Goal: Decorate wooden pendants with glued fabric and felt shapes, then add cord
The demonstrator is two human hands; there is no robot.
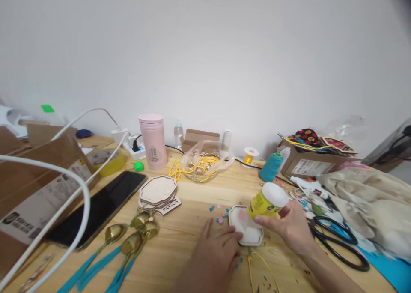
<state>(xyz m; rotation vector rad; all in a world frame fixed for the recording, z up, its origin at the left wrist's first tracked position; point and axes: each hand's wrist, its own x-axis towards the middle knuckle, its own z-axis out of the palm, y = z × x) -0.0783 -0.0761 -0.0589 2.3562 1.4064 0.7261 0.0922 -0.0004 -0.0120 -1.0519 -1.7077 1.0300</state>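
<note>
My right hand (287,224) is wrapped round a yellow container (261,203) with a white end, tilted over a small white scalloped plaque (250,233). My left hand (216,250) lies with its fingers spread, fingertips at the plaque's left edge. A pink patch (243,216) shows on the plaque's surface. Small blue and pink bits (220,219) are scattered left of the plaque, and a few blue ones lie beside my left hand. A yellow cord (265,263) runs from the plaque's lower edge toward me.
Stacked wooden plaques (158,189), brass bells (131,243) with blue tassels and a black phone (105,203) lie left. Behind stand a pink tumbler (153,143), a bag of yellow cord (205,162) and a teal thread cone (271,167). Black-handled scissors (343,246) and cloth (375,198) are right.
</note>
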